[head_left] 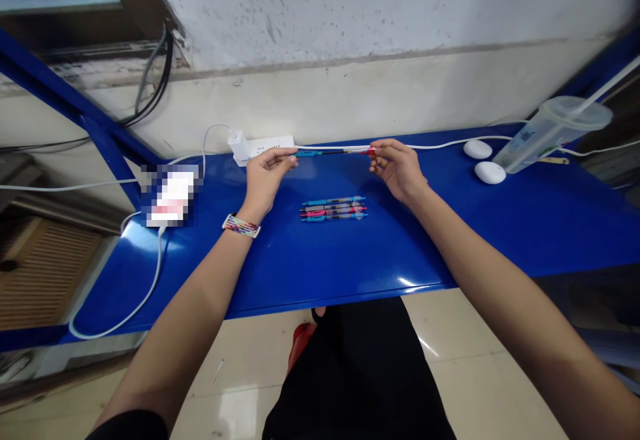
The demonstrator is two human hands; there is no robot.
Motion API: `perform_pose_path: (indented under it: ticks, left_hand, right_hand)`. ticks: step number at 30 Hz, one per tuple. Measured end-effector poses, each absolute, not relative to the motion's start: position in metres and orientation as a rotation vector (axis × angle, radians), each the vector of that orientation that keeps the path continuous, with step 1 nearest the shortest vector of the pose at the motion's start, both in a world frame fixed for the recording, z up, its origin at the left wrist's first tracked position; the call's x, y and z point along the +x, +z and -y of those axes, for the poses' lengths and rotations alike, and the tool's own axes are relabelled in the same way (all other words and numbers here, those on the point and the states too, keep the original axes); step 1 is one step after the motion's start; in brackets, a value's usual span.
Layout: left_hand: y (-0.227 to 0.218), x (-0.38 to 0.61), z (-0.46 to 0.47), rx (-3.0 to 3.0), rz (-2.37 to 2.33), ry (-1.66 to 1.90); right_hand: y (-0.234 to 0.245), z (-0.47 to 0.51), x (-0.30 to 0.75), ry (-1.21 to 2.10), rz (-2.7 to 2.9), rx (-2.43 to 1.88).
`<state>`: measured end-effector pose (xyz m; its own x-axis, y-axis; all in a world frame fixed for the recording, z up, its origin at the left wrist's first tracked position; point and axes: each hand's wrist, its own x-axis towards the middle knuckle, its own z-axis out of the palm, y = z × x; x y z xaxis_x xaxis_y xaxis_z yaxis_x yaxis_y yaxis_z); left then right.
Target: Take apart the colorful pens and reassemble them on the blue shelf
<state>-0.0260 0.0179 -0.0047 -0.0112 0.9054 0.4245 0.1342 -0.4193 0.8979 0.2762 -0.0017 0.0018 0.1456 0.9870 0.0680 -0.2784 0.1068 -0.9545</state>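
Black fabric (360,373) sits closest to my feed, with the blue edge of the counter (350,267) just past it. Next out, a few pens (325,213) lie side by side; a low sweep of either wrist could, I judge, knock that row askew. Beyond them I see the hands set apart: the left hand (265,177) pinches the blue end of a slim pen (320,153), the right hand (401,168) its red end, so it spans the gap above the counter. I cannot tell whether it is one piece or loose parts; if loose, an uneven pull could let the thin middle drop. Behind, the power strip (277,142) sits near enough for the left knuckles to bump, before the wall (350,97).
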Motion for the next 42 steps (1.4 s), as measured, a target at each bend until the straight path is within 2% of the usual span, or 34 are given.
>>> perform_pose_path:
  ticks: [42]
  left_hand:
    - [-0.0068, -0.0283, -0.0209, 1.493, -1.055, 1.497]
  right_hand:
    - [0.0012, -0.0004, 0.2783, 1.031, 0.942, -0.98]
